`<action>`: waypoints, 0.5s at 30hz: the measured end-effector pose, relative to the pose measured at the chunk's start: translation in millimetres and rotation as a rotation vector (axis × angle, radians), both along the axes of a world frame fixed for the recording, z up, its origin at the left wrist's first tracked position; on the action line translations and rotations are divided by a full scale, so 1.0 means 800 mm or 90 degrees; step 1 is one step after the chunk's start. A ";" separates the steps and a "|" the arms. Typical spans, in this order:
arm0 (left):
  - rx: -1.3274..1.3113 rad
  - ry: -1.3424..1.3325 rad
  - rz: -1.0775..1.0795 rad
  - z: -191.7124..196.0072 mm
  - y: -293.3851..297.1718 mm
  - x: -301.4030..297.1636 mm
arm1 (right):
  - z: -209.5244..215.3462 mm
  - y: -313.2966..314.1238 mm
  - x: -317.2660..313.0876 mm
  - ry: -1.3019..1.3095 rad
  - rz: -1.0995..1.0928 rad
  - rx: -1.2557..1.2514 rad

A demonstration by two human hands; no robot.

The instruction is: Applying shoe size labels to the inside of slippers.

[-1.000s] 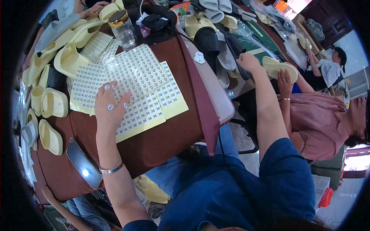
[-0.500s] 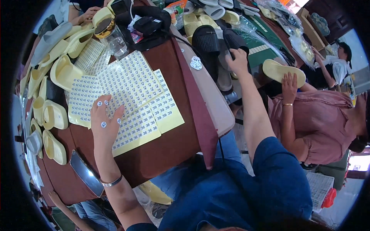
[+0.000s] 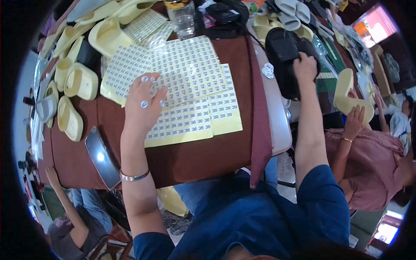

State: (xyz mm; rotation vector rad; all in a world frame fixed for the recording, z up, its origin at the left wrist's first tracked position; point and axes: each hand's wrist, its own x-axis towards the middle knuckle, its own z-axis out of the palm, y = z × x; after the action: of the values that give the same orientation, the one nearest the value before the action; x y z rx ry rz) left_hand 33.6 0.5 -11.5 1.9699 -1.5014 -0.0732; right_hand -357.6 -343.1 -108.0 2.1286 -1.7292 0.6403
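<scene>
Brown table (image 3: pixel 208 160), cluttered; yellow slippers (image 3: pixel 73 82) along 9–11 o'clock edge, phone (image 3: pixel 102 158) at 8.

Left hand (image 3: pixel 145 102) flat on sticker sheets (image 3: pixel 190 99), fingers spread, round stickers stuck on fingertips (image 3: pixel 144 79). Sheets at table centre: thin, limp, light; lift by edge, peel stickers with nail.

Right hand (image 3: pixel 305 69) at 2 o'clock, closed over black slipper (image 3: pixel 284 58). Slipper likely soft foam, light, flexible; hold at strap or side.
</scene>
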 end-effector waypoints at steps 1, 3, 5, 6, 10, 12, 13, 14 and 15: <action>0.005 0.024 0.005 0.002 -0.001 -0.001 | 0.023 0.000 -0.008 0.004 0.006 -0.030; 0.003 0.002 0.019 0.006 0.003 -0.004 | 0.078 0.010 -0.015 -0.033 0.007 -0.066; 0.025 0.029 0.043 0.011 0.006 -0.005 | 0.131 0.029 -0.021 -0.070 0.042 -0.109; 0.024 0.040 0.052 0.013 0.002 -0.005 | 0.165 0.058 -0.018 -0.109 0.074 -0.170; 0.043 0.047 0.057 0.021 0.001 -0.001 | 0.237 0.167 0.016 -0.188 0.134 -0.168; -0.001 0.050 0.057 0.012 -0.003 0.002 | 0.244 0.200 0.019 -0.155 0.287 -0.230; -0.036 0.049 0.062 0.014 -0.003 0.000 | 0.241 0.220 0.033 -0.202 0.343 -0.213; 0.013 0.210 0.090 0.020 -0.003 -0.003 | 0.235 0.234 0.044 -0.181 0.352 -0.213; 0.011 0.211 0.091 0.016 -0.004 0.003 | 0.233 0.250 0.055 -0.158 0.360 -0.215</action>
State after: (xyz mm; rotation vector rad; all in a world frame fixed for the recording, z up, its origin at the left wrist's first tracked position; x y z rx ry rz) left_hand 35.6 -2.8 1.7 1.9597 -1.1482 -0.3348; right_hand -313.4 -143.3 78.1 2.3517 -0.9955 1.2902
